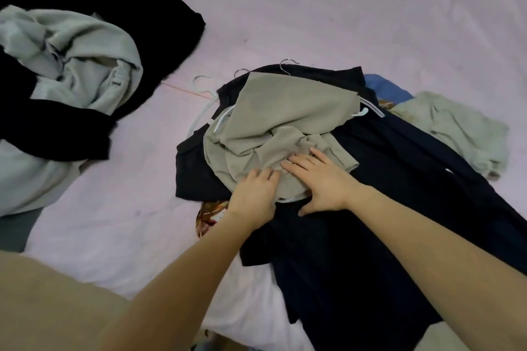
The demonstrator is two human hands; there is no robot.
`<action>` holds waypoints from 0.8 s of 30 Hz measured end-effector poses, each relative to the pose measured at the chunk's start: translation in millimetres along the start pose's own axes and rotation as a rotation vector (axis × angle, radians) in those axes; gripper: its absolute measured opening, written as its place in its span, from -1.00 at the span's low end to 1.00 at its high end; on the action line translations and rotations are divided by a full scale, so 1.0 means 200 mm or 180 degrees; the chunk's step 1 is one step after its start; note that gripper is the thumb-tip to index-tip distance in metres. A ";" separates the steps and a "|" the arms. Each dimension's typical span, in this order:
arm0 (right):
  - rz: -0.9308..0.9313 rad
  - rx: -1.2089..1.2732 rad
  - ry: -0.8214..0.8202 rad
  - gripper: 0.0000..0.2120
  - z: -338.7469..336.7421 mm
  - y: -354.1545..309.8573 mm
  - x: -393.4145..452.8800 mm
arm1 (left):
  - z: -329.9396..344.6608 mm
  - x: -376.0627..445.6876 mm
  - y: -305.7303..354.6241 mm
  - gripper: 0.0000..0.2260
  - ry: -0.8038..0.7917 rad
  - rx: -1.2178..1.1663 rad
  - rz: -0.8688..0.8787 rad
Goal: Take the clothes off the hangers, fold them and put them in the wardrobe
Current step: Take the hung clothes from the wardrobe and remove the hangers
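- Leftmost, a heap of pale grey-green and black clothes sprawls over the pink bedsheet, well apart from the hands.
- Nearer the middle, white hangers poke out from the left edge of the central pile, and two metal hooks show at its far edge.
- Centrally, a beige garment lies crumpled on top of dark navy clothes, with a white hanger showing at its right shoulder.
- On the near hem of that beige garment, the left hand lies palm down, fingers bent into the cloth; whether they pinch it or only press cannot be told.
- Just beside it, almost touching, the right hand rests flat and relaxed, fingers spread straight over the beige cloth, thumb down on the navy fabric.
- Under the left wrist, a patterned orange-brown fabric peeks out.
- Rightmost, a pale green garment lies rumpled beside the navy clothes, with a blue cloth behind it.
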State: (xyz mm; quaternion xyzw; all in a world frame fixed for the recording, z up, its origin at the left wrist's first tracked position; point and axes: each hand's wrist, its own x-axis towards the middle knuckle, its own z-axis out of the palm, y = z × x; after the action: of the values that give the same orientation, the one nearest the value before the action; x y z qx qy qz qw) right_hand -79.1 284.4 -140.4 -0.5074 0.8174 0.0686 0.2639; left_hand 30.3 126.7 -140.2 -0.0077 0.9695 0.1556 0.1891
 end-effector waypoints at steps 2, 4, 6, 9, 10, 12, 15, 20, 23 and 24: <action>-0.0033 -0.0068 0.0146 -0.01 0.02 0.01 -0.01 | -0.04 0.03 -0.03 -0.62 0.0276 -0.0410 -0.0145; -0.0056 0.0066 0.0556 -0.29 0.02 0.00 0.00 | -0.09 0.03 -0.05 -0.67 0.0351 -0.0888 -0.0252; -0.0120 0.0255 0.1200 -0.63 -0.02 -0.01 0.02 | -0.16 0.01 -0.05 -0.65 0.0298 -0.1143 -0.0225; 0.0064 0.0187 0.1124 -0.78 -0.18 0.01 -0.08 | -0.30 -0.02 0.04 -0.76 0.0113 -0.1486 -0.0026; 0.0154 0.0068 0.0876 -0.79 -0.22 0.02 -0.13 | -0.34 -0.02 0.09 -0.82 -0.0101 -0.1592 -0.0018; 0.0213 -0.0112 0.0492 -0.80 -0.31 0.05 -0.31 | -0.43 0.01 0.20 -0.94 -0.0592 -0.1609 0.0075; 0.0353 0.0069 0.0220 -0.84 -0.39 0.09 -0.55 | -0.55 0.02 0.37 -0.95 -0.0985 -0.1644 0.0364; 0.0959 0.0408 -0.0464 -0.72 -0.45 0.08 -0.85 | -0.69 -0.06 0.55 -0.77 -0.1906 -0.1861 0.0601; 0.1101 0.0722 -0.1323 -0.81 -0.39 0.10 -0.84 | -0.69 -0.01 0.45 -0.82 -0.1349 -0.2270 0.0019; 0.1173 0.0917 -0.1335 -0.91 -0.41 0.13 -0.80 | -0.68 0.03 0.38 -0.82 -0.0897 -0.2086 -0.0214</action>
State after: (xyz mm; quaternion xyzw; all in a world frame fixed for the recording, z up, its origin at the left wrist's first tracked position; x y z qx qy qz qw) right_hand -75.9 393.0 5.0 -0.2830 0.8247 0.1019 0.4790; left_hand -31.0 157.2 -0.1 -0.0782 0.8317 0.4515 0.3135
